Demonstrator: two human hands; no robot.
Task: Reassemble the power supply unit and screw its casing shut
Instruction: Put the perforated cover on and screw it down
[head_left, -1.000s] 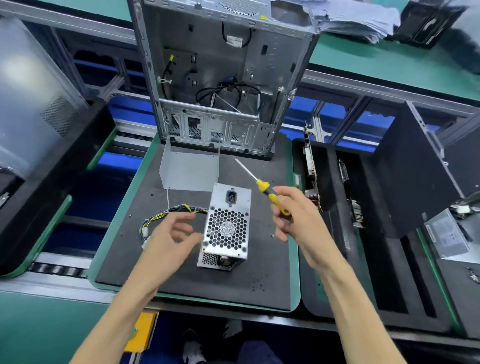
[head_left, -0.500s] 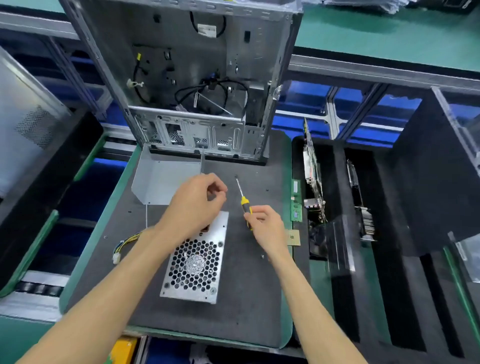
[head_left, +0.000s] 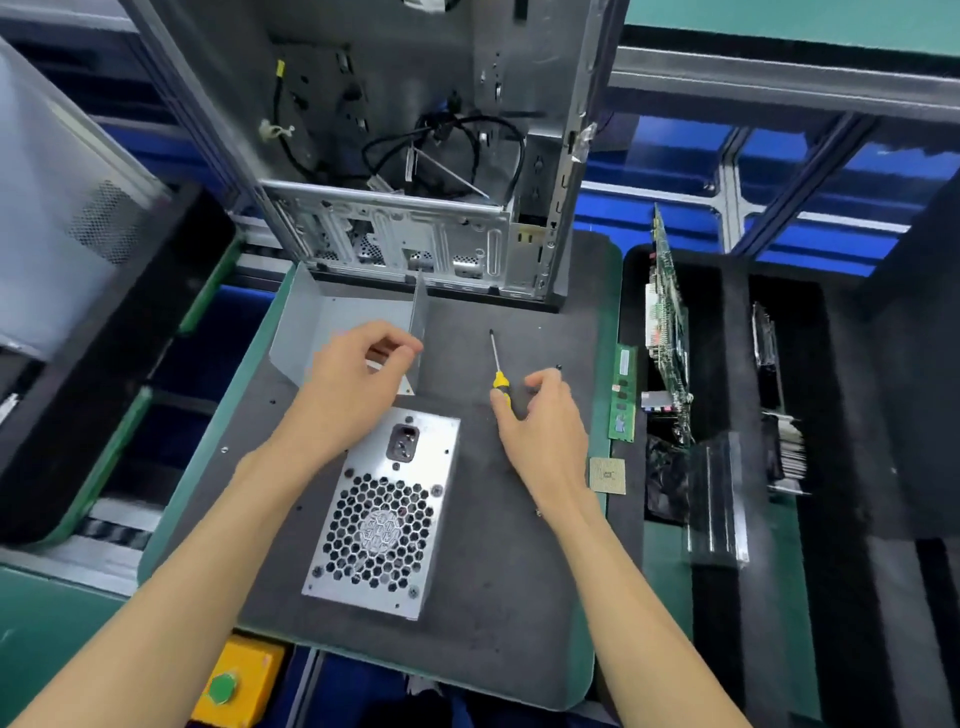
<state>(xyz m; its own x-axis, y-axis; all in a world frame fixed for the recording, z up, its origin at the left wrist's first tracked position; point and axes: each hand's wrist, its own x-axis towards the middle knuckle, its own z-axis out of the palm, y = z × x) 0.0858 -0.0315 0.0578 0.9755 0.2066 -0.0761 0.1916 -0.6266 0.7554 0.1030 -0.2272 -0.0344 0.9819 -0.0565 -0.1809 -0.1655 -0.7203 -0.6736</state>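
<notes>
Silver perforated-metal power supply unit (head_left: 382, 512) lies fan grille up on the dark grey foam worktop (head_left: 498, 587), just nearer the camera than the left grip (head_left: 358, 382) and to the left of the right grip (head_left: 540, 421). Its black power socket sits at the end closest to the left grip's wrist.

The left grip hovers over the near edge of the bent grey sheet-metal cover (head_left: 337, 332), fingers curled with thumb and forefinger tips drawn together; whether they pinch something small (a screw, perhaps) cannot be told. The cover stands open beyond that grip, one wall upright.

The right grip is loosely curled around the yellow-and-black handle of the slim steel-shafted screwdriver (head_left: 496, 364), whose shaft points away from it along the worktop; the thumb rests on the handle while the forefinger lifts clear. A small dark screw (head_left: 559, 367) lies just beyond its fingertips.

Further beyond both grips stands the open grey metal computer case (head_left: 415, 156). To the right of the right grip lie a green memory stick (head_left: 623, 395) and a square processor chip (head_left: 607, 474).
</notes>
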